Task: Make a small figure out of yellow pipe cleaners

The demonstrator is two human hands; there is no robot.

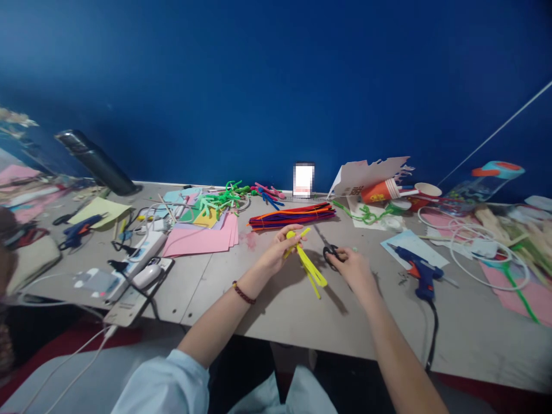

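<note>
My left hand (275,253) is closed on a bunch of yellow pipe cleaners (309,269), pinched near one end. Their loops and loose ends hang down to the right over the table. In my right hand (356,269) are the black handles of a pair of scissors (330,253). The blades point up and left, away from me, apart from the yellow pieces. Just beyond both hands lies a bundle of purple, red and orange pipe cleaners (293,217).
Right of my hands, a blue glue gun (420,270) rests on light blue paper with its cord trailing off the front edge. At left lie pink paper (202,238), green pipe cleaners (226,201) and a power strip (140,261). A lit phone (304,180) stands against the wall.
</note>
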